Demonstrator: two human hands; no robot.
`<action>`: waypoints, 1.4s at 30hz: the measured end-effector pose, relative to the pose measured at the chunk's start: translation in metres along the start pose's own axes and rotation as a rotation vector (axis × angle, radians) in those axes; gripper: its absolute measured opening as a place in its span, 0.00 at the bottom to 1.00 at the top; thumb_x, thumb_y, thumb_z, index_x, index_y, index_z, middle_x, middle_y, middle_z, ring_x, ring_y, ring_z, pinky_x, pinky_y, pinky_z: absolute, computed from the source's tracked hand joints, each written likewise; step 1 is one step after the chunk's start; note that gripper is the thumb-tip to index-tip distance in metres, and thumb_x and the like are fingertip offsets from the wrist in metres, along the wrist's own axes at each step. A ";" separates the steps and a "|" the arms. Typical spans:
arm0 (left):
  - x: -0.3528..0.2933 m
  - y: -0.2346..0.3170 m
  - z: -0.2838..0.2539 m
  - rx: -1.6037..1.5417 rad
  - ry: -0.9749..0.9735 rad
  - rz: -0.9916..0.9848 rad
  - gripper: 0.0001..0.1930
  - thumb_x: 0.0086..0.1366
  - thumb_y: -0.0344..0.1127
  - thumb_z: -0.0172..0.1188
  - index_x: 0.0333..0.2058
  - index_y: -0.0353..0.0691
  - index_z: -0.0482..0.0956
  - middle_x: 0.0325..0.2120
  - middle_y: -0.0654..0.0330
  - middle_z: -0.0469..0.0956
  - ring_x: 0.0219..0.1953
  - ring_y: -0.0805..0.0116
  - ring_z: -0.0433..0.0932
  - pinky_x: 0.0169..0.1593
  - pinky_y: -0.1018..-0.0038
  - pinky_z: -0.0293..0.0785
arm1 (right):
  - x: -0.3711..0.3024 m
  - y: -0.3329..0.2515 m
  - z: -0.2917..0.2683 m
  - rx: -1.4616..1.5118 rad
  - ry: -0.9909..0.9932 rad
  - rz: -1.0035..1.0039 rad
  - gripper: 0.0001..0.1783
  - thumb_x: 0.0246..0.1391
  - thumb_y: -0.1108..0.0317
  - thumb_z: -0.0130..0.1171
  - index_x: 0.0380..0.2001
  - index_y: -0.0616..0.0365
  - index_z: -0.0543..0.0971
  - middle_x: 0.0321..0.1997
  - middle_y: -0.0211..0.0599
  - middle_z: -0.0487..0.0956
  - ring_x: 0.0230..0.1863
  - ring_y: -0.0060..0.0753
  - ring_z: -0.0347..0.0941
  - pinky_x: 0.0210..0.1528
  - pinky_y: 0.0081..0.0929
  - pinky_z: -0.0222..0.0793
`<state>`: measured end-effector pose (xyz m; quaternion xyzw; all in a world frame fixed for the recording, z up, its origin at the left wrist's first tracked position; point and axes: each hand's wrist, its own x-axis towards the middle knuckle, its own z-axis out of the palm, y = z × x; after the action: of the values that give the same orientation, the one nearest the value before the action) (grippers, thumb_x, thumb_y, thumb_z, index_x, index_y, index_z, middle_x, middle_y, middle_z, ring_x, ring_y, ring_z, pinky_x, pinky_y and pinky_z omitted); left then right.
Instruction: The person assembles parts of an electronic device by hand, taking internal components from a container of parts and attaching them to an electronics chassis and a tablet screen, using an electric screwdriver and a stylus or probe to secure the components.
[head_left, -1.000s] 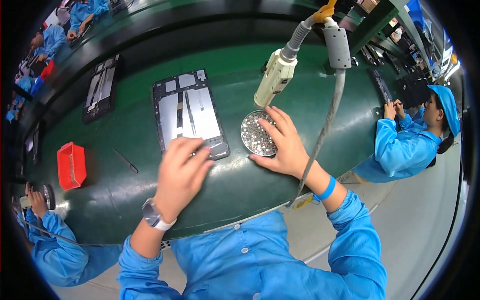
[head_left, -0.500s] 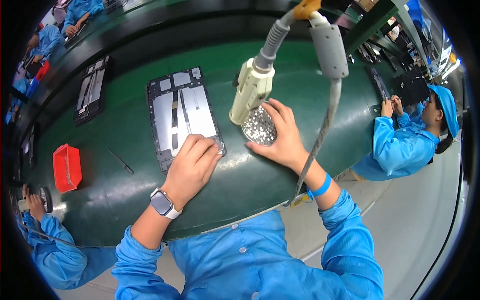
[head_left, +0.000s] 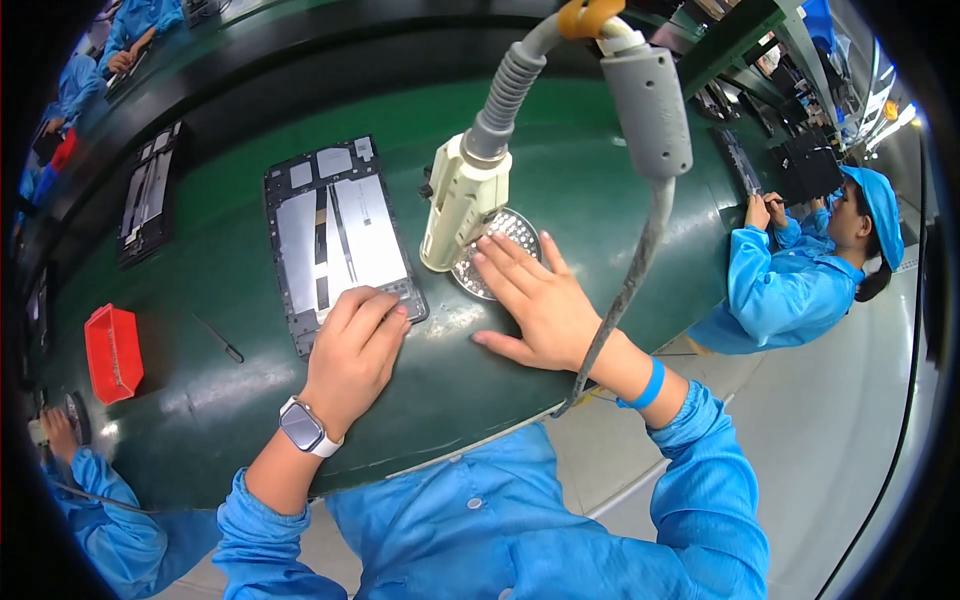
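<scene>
An opened tablet (head_left: 375, 235), with a black frame, silver metal plates and dark ribbon cables, lies on the green table. My left hand (head_left: 352, 345) rests on its near edge, fingers curled and pressed together. Whatever may be between those fingertips is hidden. My right hand (head_left: 540, 305) is spread flat, its fingertips over the near right part of a round dish (head_left: 515, 228) of small shiny metal pieces. Beside the dish, a cream-coloured tool body (head_left: 465, 200) hangs from a grey ribbed hose and partly hides the dish.
A red bin (head_left: 113, 352) and a thin dark tool (head_left: 220, 340) lie at left. Another opened tablet (head_left: 150, 200) is farther left. A grey cable (head_left: 645, 265) with a thick grey block hangs across my right wrist. Co-workers in blue sit at right (head_left: 790, 285) and left.
My right hand has gone from cupping the dish's right side to lying spread, its fingertips over the pieces. The left hand stays at the tablet's near edge. The whole view has shifted slightly.
</scene>
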<state>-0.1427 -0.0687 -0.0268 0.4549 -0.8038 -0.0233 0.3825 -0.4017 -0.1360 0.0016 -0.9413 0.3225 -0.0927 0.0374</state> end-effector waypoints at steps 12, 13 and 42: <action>-0.002 -0.003 0.002 0.033 0.007 -0.003 0.15 0.49 0.20 0.69 0.37 0.30 0.79 0.39 0.52 0.78 0.41 0.51 0.77 0.42 0.62 0.77 | 0.007 0.015 0.013 0.001 0.009 0.007 0.43 0.55 0.46 0.61 0.66 0.64 0.66 0.70 0.50 0.66 0.73 0.47 0.58 0.73 0.61 0.42; -0.002 -0.003 0.001 0.008 0.004 -0.013 0.15 0.49 0.21 0.69 0.37 0.30 0.80 0.38 0.52 0.78 0.41 0.51 0.77 0.42 0.62 0.77 | -0.001 0.017 0.010 0.050 0.007 0.037 0.43 0.51 0.49 0.65 0.65 0.63 0.67 0.70 0.48 0.67 0.74 0.47 0.58 0.73 0.61 0.44; -0.003 0.000 0.003 0.073 0.029 -0.015 0.11 0.51 0.25 0.71 0.35 0.34 0.82 0.43 0.53 0.81 0.50 0.50 0.79 0.47 0.61 0.78 | -0.017 0.029 0.025 0.785 0.462 0.031 0.65 0.29 0.53 0.81 0.68 0.68 0.57 0.66 0.59 0.64 0.68 0.58 0.62 0.69 0.45 0.59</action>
<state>-0.1439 -0.0675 -0.0302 0.4751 -0.7950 0.0098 0.3770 -0.4276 -0.1482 -0.0293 -0.8057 0.2768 -0.4146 0.3198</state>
